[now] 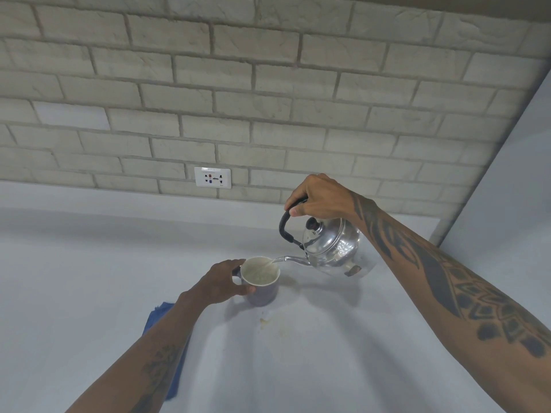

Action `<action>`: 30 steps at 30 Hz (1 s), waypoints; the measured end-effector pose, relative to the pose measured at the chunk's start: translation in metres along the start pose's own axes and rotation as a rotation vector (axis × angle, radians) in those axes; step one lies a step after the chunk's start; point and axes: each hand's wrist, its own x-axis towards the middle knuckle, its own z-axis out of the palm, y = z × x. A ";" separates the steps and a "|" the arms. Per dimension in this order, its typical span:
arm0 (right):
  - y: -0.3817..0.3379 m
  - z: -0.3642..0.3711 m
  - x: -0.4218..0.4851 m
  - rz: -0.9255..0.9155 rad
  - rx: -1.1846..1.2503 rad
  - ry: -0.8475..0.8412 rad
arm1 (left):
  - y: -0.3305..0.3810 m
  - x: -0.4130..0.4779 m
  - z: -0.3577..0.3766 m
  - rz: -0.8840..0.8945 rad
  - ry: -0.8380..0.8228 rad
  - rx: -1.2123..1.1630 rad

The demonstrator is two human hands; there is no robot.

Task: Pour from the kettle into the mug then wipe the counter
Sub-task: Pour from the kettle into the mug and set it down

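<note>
The steel kettle (331, 245) hangs tilted above the tabletop (89, 263), its spout over the rim of the purple mug (261, 283), a thin stream falling in. The right grip (320, 198) is closed around the kettle's black handle. The left grip (222, 281) wraps the mug's side. A blue cloth (155, 317) lies under the left forearm, with small brown stains (264, 322) just in front of the mug
</note>
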 end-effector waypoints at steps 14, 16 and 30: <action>0.069 0.025 -0.038 0.166 0.579 0.113 | 0.005 0.000 -0.001 -0.034 -0.006 0.005; 0.075 0.027 -0.045 0.184 0.650 0.139 | 0.007 0.000 -0.005 -0.059 -0.022 0.039; 0.094 -0.007 -0.065 0.241 0.782 0.327 | 0.211 0.061 -0.050 0.232 -0.061 0.141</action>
